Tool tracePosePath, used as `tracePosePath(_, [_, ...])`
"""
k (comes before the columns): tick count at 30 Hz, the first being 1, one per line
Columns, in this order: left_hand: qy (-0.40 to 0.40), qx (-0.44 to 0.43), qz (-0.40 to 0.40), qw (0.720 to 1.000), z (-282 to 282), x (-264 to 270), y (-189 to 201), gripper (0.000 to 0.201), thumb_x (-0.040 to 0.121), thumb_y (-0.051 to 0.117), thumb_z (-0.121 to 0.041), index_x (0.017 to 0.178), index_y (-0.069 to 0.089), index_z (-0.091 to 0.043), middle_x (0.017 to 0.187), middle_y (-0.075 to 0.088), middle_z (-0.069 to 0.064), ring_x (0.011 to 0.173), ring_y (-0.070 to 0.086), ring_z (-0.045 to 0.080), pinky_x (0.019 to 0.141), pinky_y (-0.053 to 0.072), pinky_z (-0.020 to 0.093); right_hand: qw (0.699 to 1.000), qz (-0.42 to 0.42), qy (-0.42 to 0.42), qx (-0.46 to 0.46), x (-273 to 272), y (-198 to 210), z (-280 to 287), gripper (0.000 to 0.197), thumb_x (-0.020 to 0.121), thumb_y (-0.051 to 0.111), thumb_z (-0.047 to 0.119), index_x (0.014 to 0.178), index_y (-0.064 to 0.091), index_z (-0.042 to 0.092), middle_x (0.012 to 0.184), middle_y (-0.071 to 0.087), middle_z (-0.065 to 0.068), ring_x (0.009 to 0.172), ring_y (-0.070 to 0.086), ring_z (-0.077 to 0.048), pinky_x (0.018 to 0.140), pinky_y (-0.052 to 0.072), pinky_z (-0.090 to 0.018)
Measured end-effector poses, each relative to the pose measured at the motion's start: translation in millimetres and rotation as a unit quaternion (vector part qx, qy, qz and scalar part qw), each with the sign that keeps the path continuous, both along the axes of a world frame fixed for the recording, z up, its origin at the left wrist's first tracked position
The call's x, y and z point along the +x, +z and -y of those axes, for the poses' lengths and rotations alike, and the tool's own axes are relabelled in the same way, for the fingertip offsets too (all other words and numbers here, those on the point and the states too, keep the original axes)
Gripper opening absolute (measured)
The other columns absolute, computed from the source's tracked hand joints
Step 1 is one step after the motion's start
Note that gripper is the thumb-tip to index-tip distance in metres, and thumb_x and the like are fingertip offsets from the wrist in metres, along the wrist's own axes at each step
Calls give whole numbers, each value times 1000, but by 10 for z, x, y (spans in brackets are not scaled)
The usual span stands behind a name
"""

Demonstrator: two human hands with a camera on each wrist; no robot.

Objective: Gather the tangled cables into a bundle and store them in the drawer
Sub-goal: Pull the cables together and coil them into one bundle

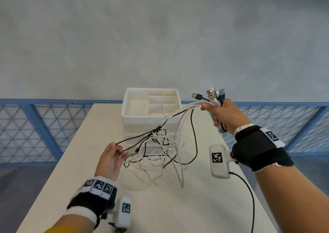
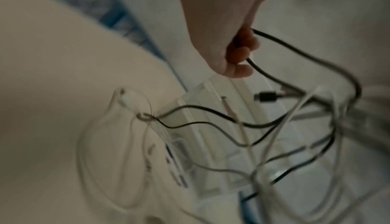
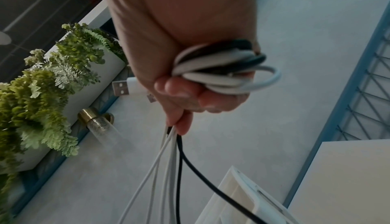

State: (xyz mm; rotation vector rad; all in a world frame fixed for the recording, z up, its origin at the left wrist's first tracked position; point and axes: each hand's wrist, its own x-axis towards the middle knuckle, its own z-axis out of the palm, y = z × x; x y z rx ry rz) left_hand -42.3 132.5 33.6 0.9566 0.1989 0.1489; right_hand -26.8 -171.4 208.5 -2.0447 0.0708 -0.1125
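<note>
A tangle of black and white cables (image 1: 160, 154) hangs between my two hands over the white table (image 1: 178, 206). My right hand (image 1: 218, 110) is raised to the right of the organizer and grips a folded bundle of cable ends (image 3: 221, 71), with USB plugs (image 1: 214, 94) sticking out above the fist. My left hand (image 1: 117, 151) is lower, at the table's left, and pinches a black cable (image 2: 268, 76) that runs toward the tangle. The white drawer organizer (image 1: 151, 118) stands at the table's far end; its lower drawer (image 2: 211, 127) is pulled out behind the cables.
The organizer's top tray (image 1: 131, 92) has several compartments with nothing in them. A blue mesh railing (image 1: 35, 126) runs behind the table. A planter with green leaves (image 3: 42, 86) and a glass lamp (image 3: 99, 124) show in the right wrist view. A black camera lead (image 1: 249, 193) trails from my right wrist.
</note>
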Motion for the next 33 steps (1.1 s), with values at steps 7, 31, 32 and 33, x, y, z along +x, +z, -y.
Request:
tracePosePath(7, [-113, -72, 166, 977, 29, -27, 653, 21, 82, 49, -28, 66, 56, -16, 65, 65, -4, 69, 63, 10, 78, 54, 22, 999, 4, 13, -52, -47, 9, -135, 21, 91, 54, 29, 85, 65, 11, 40, 41, 3, 41, 41, -14, 52, 38, -26])
tracePosePath(31, [-41, 422, -75, 903, -456, -114, -272, 43, 91, 46, -6, 49, 39, -14, 48, 40, 3, 48, 36, 15, 59, 28, 31, 997, 42, -35, 45, 40, 54, -112, 22, 90, 55, 28, 73, 60, 16, 43, 39, 1, 31, 37, -7, 48, 35, -27])
tracePosePath(32, [-84, 482, -86, 868, -409, -150, -351, 41, 91, 49, -10, 51, 43, -15, 51, 44, 2, 54, 41, 17, 61, 31, 32, 997, 52, -29, 45, 39, 91, -128, 22, 90, 55, 28, 72, 61, 16, 42, 40, 2, 31, 37, -7, 48, 35, -27])
tracePosePath(33, [-135, 505, -83, 848, -341, -189, -397, 38, 90, 52, -14, 53, 48, -16, 52, 50, -1, 57, 46, 18, 62, 36, 31, 997, 62, -17, 43, 30, 128, -147, 22, 90, 55, 28, 73, 62, 17, 43, 39, 1, 32, 37, -8, 48, 35, -27])
